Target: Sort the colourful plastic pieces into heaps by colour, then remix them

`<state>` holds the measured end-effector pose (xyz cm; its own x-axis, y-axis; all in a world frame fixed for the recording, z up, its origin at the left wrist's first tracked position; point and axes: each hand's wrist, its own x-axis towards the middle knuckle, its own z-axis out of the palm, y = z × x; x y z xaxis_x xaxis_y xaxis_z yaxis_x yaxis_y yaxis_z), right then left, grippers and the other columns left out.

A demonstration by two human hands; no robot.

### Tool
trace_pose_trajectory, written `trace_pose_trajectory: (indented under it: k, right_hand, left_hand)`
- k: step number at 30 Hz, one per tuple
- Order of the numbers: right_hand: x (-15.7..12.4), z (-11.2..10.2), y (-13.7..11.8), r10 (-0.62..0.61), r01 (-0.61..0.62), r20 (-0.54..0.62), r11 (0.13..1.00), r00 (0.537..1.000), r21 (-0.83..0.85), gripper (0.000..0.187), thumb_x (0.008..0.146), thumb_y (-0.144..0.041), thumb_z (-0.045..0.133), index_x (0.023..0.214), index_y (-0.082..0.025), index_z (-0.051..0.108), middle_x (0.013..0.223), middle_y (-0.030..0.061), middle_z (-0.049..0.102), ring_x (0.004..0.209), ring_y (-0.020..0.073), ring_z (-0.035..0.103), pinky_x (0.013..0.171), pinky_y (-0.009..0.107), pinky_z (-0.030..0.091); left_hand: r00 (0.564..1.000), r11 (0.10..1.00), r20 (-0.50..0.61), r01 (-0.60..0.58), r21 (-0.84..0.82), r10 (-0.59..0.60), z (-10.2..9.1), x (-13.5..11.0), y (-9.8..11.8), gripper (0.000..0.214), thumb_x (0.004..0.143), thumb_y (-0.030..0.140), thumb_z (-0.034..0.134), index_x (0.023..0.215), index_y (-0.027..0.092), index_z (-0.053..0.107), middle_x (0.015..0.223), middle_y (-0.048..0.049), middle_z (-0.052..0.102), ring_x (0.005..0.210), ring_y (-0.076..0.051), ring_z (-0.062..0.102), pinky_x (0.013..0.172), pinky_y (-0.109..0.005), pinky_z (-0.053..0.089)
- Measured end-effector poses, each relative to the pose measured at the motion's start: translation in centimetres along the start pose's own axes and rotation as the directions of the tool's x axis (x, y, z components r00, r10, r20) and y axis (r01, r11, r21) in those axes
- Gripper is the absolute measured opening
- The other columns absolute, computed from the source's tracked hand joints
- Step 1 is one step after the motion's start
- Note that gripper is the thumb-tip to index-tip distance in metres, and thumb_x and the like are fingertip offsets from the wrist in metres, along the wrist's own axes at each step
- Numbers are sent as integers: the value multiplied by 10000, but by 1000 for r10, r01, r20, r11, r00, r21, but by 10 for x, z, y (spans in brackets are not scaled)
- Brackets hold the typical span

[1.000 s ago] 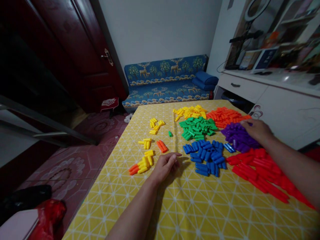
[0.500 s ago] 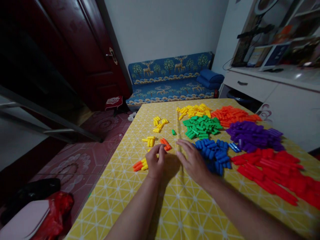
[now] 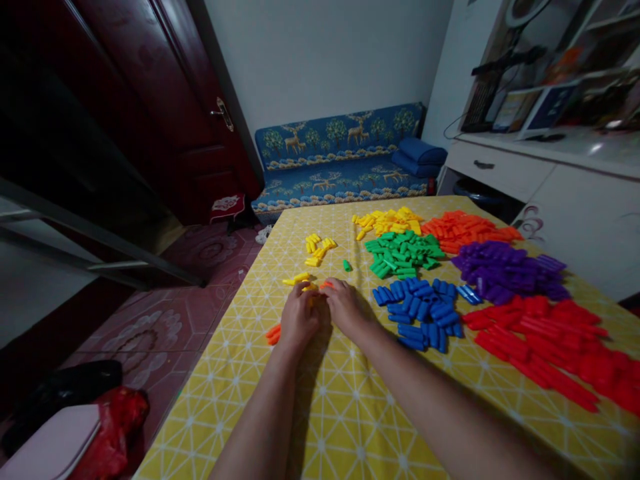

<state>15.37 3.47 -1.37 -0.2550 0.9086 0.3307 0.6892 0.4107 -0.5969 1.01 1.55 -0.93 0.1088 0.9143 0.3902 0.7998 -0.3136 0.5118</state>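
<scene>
Both my hands meet over a small cluster of yellow pegs [image 3: 300, 278] and orange pegs [image 3: 273, 332] on the left part of the yellow tablecloth [image 3: 350, 407]. My left hand [image 3: 299, 317] is curled with its fingers down on the pegs. Beside it, thumb to thumb, my right hand [image 3: 345, 305] is also curled, and an orange peg [image 3: 326, 285] peeks out at its fingertips. What each hand grips is hidden under the fingers.
Sorted piles lie to the right: blue pegs [image 3: 420, 312], green [image 3: 403, 253], yellow [image 3: 387, 221], orange [image 3: 463, 230], purple [image 3: 505, 270], red [image 3: 545, 340]. A lone green peg [image 3: 346, 265] and another yellow group [image 3: 318, 247] lie farther back. The table's left edge drops to the floor.
My right hand came from the purple pile across to the left, joining my left hand over the yellow and orange pegs. My left hand moved forward onto them and closed.
</scene>
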Motion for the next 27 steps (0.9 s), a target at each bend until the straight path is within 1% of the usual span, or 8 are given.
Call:
trace_pose_trajectory:
  k: [3,6,8,14,18,21,23,27]
  right_hand:
    - [-6,-2,7,122,-56,-159,928,980,367,263,798,-77,458,863,-221,669,1016,59,676,1011,192,620,898,329,490]
    - [-18,-9,9,298,-97,-142,661,944,744,162,839,-252,521,975,-217,602,940,40,695,855,193,659,734,313,520]
    - [-27,-13,7,364,-123,-90,523,927,843,248,821,-354,593,1022,-211,572,919,43,698,793,186,659,655,282,506]
    - [-39,-15,0,385,-169,-32,477,923,863,344,807,-457,626,1026,-195,579,778,13,649,627,144,591,507,232,430]
    - [-38,-15,1,404,-190,-4,440,915,878,333,763,-449,667,952,-185,598,700,-7,624,575,125,562,508,229,417]
    - [-38,-15,1,460,-188,-25,410,888,893,322,759,-438,677,937,-180,604,749,5,639,591,116,563,540,234,428]
    - [-39,-16,1,479,-182,-31,392,877,902,334,768,-453,675,951,-181,614,774,11,646,611,119,570,570,244,442]
    - [-40,-20,-1,450,-174,-16,377,893,910,354,784,-491,672,973,-194,641,686,-17,604,608,130,548,574,247,429]
  left_hand:
    - [992,983,-111,-79,-168,61,-2,2,6,333,753,106,549,1046,188,686,1181,-106,627,1143,-246,586,1001,-402,480]
    - [991,936,-122,-101,-338,63,-5,1,19,379,825,224,580,1200,201,628,1209,-100,639,1082,-229,616,966,-395,498]
    - [996,896,-58,-82,-436,64,-6,-1,27,381,860,293,591,1230,205,619,1201,-99,658,1019,-212,646,916,-366,518]
    - [999,854,9,-36,-518,47,0,-4,33,278,855,296,623,1100,192,705,1024,-103,740,898,-210,691,816,-338,539]
    - [980,828,-155,18,-560,-126,-1,0,23,199,825,276,637,970,170,721,961,-96,743,845,-195,694,796,-329,542]
    - [902,799,-305,68,-597,-304,-2,3,12,170,815,276,624,915,156,691,913,-76,726,818,-175,682,786,-305,536]
    - [880,781,-321,84,-619,-350,-3,4,7,160,815,282,612,895,158,672,881,-60,712,806,-166,672,774,-290,528]
    - [965,779,-173,49,-625,-200,-5,1,16,152,840,294,579,869,165,655,843,-42,695,768,-155,651,744,-267,510]
